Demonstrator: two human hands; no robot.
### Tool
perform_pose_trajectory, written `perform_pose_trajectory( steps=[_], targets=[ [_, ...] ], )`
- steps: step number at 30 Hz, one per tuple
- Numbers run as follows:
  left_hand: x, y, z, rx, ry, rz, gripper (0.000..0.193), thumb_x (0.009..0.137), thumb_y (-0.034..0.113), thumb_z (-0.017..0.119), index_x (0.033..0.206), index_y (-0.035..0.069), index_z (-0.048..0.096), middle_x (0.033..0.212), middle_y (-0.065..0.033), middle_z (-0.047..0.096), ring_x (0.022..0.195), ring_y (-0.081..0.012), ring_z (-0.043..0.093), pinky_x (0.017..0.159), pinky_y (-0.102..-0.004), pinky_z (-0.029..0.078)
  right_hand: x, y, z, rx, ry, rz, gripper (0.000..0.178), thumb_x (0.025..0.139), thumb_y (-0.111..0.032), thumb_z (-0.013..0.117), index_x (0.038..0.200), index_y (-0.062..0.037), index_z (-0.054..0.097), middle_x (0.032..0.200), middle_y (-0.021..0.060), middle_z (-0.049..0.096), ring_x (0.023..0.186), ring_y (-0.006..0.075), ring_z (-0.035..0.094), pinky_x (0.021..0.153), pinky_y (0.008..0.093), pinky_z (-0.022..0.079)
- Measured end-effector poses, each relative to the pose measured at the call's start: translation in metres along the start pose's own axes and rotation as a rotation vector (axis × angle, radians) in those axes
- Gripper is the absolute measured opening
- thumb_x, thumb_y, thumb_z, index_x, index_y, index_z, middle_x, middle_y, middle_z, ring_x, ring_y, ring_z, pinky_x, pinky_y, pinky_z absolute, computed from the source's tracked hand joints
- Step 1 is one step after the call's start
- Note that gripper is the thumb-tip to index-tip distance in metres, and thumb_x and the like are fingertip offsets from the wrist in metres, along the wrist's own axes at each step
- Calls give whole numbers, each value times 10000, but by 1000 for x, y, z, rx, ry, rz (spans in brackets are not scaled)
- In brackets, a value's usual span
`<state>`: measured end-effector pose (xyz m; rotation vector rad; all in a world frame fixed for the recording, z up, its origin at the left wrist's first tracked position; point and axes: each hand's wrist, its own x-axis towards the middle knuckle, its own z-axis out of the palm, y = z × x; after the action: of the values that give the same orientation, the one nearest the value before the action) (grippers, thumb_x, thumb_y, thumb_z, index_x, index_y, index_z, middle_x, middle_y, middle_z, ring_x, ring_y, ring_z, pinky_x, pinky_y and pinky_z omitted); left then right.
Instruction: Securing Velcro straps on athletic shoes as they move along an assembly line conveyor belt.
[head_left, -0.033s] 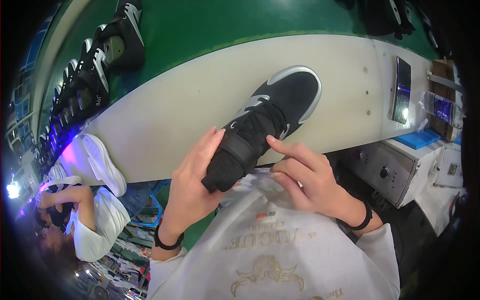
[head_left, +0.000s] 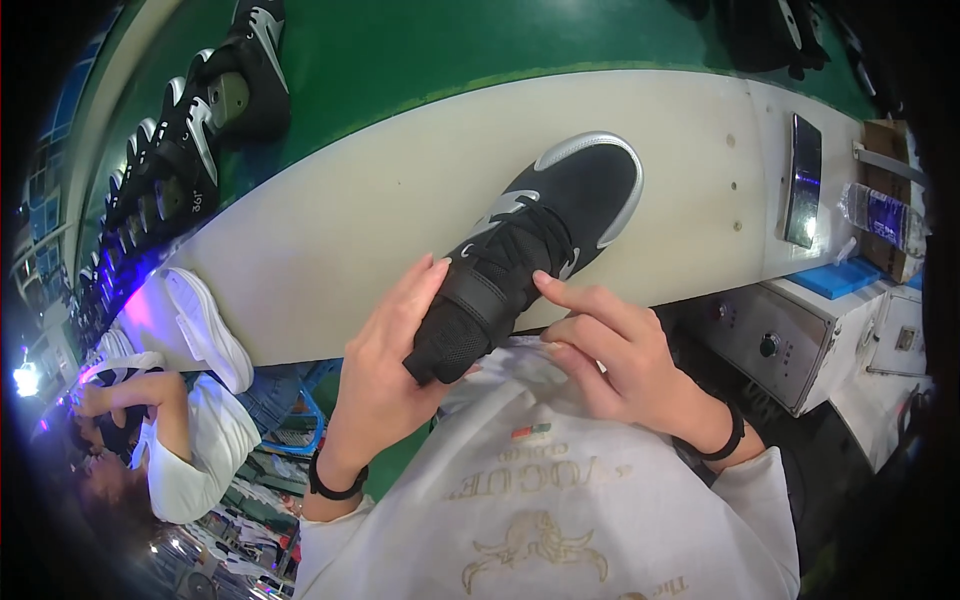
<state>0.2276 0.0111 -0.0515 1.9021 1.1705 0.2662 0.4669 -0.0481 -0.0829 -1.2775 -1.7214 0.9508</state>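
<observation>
A black sneaker (head_left: 590, 185) with silver trim, black laces and a wide strap across the instep lies on the pale bench, toe pointing away and to the right. My left hand (head_left: 385, 360) wraps the heel and ankle end, fingers along the left side and thumb beneath the collar. From the right, my right hand (head_left: 615, 350) touches the shoe's side near the strap with its index fingertip. Its middle finger and thumb curl close to each other, apart from the shoe, and nothing shows between them.
Beneath the sneaker is the long pale bench (head_left: 680, 130), bordered by a green surface (head_left: 420, 45). Several black sneakers (head_left: 250, 80) line the far left. A white shoe (head_left: 205, 325) rests at the bench's left end, near a co-worker (head_left: 190, 440). A phone (head_left: 803, 180) and a control box (head_left: 770, 340) are at right.
</observation>
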Motion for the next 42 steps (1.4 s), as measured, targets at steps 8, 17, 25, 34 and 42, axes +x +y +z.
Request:
perform_pose_trajectory(
  steps=[8, 17, 25, 34, 42],
  targets=[
    [1, 1, 0, 8, -20, -14, 950, 601, 58, 902, 1435, 16, 448, 1437, -191, 516, 1269, -370, 556, 1049, -418, 463, 5, 0, -3, -35, 4, -27, 146, 788, -60, 736, 866, -7, 625, 1104, 156, 660, 723, 259, 633, 613, 346, 521],
    [3, 3, 4, 16, -3, -17, 978, 570, 26, 903, 1433, 15, 444, 1432, -192, 518, 1258, -377, 560, 1044, -418, 466, 2, 5, -5, -26, 23, -19, 154, 784, 11, 708, 934, 0, 672, 1107, 149, 681, 669, 214, 587, 565, 313, 472],
    [0, 10, 18, -134, 277, -292, 857, 647, -4, 852, 1410, -9, 462, 1358, -235, 553, 1200, -369, 591, 1011, -401, 473, 31, 9, -35, -160, 83, -12, 126, 808, -27, 722, 895, 12, 640, 1025, 145, 670, 720, 274, 616, 624, 367, 501],
    [143, -48, -59, 167, 651, -324, 597, 799, 226, 780, 1305, 14, 544, 1237, -218, 636, 1144, -394, 613, 982, -448, 468, 165, 95, -111, -309, 466, 166, 301, 881, -185, 704, 1044, 59, 639, 1197, 190, 624, 1167, 362, 558, 952, 427, 475],
    [167, -94, -56, 463, 689, -260, 684, 923, 206, 649, 1461, -72, 330, 1430, -307, 454, 1319, -431, 460, 1086, -462, 386, 252, 238, -169, -655, 518, 518, 800, 793, -368, 805, 1301, 126, 434, 1303, 299, 521, 1227, 440, 513, 1023, 468, 448]
  ],
)
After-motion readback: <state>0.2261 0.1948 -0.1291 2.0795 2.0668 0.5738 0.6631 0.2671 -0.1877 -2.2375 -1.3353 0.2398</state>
